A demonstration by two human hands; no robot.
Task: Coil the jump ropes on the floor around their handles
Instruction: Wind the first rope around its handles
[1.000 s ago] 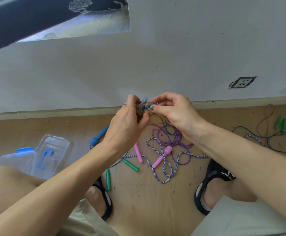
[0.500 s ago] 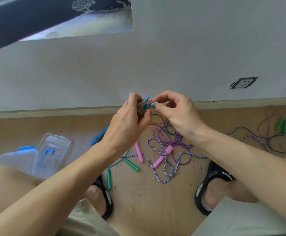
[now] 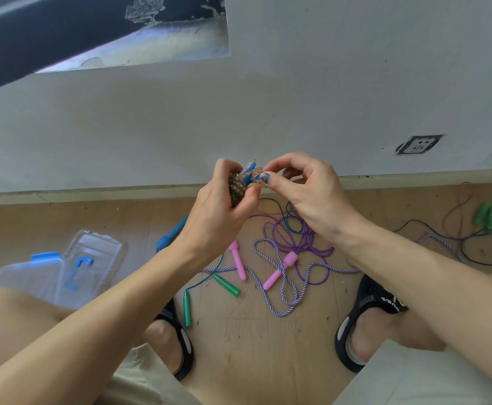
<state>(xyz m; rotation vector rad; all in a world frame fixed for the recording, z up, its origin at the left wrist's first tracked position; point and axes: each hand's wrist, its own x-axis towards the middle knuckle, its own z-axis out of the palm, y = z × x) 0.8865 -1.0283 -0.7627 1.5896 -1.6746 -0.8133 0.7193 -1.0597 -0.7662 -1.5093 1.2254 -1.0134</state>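
- Both forearms reach forward from bare knees, wrists raised, hands meeting above the wooden floor (image 3: 239, 340) in front of the skirting.
- The left hand (image 3: 215, 217) curls round a tight, ribbed coil of multicoloured cord, the wound jump rope (image 3: 236, 187), with blue handles (image 3: 247, 172) poking out of its top.
- The right hand (image 3: 312, 197) pinches a loop of the same rope's cord between thumb and forefinger, just right of the blue handles.
- Below that bundle, on the floor, lies a loose tangle: a purple-and-white braided rope (image 3: 290, 290), a thin smooth purple cord with pink handles (image 3: 280, 270), and green handles (image 3: 206, 293) on a thin teal cord.
- Left of the tangle sits a clear plastic box (image 3: 34, 276) with blue clasps.
- Far right of the tangle lie another green-handled pair (image 3: 486, 214) and dark cord.
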